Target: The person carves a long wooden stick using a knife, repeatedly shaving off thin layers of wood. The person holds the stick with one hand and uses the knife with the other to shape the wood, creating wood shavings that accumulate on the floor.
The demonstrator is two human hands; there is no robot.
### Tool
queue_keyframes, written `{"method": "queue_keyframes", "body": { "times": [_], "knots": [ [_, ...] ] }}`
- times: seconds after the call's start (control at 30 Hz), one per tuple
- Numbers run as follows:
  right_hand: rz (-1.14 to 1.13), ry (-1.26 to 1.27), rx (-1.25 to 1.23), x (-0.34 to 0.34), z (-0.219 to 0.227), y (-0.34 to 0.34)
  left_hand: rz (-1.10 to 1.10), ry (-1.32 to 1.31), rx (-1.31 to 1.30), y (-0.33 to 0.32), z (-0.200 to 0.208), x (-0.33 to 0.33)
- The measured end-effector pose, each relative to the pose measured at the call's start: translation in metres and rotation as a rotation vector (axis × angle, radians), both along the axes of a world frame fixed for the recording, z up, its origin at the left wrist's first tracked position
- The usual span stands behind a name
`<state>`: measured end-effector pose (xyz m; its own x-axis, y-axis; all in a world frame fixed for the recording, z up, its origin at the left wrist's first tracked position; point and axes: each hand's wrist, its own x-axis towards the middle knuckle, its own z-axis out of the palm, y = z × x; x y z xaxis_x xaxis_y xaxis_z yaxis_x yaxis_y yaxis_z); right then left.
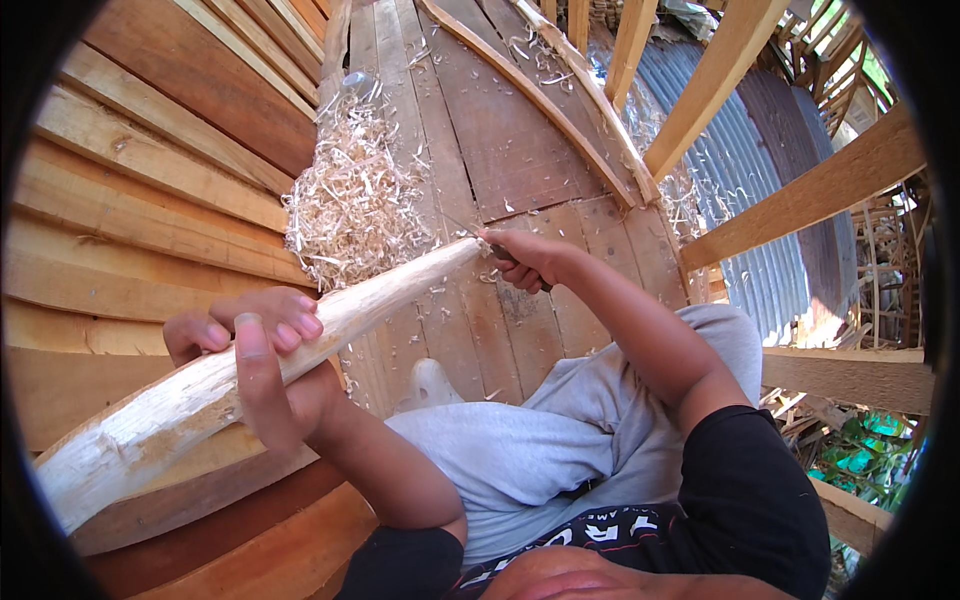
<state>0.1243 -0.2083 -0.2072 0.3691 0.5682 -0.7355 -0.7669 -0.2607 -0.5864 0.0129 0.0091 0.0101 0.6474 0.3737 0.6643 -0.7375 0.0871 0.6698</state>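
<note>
A long, pale, peeled wooden pole [390, 290] slants from the lower left up to the middle, its narrow end farthest from me. My left hand [285, 360] is wrapped around it from beneath, fingertips curling over the far side and the thumb raised along the near side. At the narrow end, my right hand [525, 260] is closed around the dark handle of a knife [503, 256]. The thin blade points to the upper left beside the pole's tip; whether it touches the wood is hard to make out.
A heap of curled wood shavings [355, 200] lies on the plank floor [530, 130] beyond the pole. Stacked boards [150, 190] line the left side. Long wood strips [540, 90] lie at the back. Timber rails [800, 190] and corrugated metal sheets [740, 150] stand to the right.
</note>
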Motion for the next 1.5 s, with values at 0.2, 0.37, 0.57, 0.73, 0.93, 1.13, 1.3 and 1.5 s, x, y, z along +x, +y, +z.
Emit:
{"method": "queue_keyframes", "body": {
  "times": [0.2, 0.37, 0.57, 0.73, 0.93, 1.13, 1.3, 1.5],
  "knots": [
    [-0.206, -0.71, -0.506, -0.027, 0.003, 0.024, 0.315, 0.179, -0.181, -0.025, 0.012, 0.007],
    [-0.209, -0.724, -0.472, -0.031, -0.009, 0.028, 0.421, 0.089, -0.338, -0.031, 0.003, 0.005],
    [-0.084, -0.119, -0.087, -0.016, 0.003, 0.008, 0.379, 0.055, -0.223, -0.03, 0.004, 0.008],
    [-0.033, -0.006, 0.058, -0.013, -0.006, 0.004, 0.397, 0.043, -0.209, -0.033, 0.008, 0.001],
    [0.048, 0.229, 0.347, -0.032, -0.002, 0.002, 0.337, -0.03, -0.19, -0.016, 0.029, -0.024],
    [0.117, 0.061, 0.2, -0.033, 0.035, -0.026, 0.289, -0.047, -0.189, -0.01, 0.045, -0.051],
    [-0.336, 0.005, 0.05, -0.04, 0.064, -0.046, 0.22, -0.111, -0.229, -0.046, 0.054, -0.068],
    [-0.534, -0.095, -0.057, -0.044, 0.074, -0.069, 0.215, -0.159, -0.259, -0.082, 0.053, -0.077]
  ]
}}
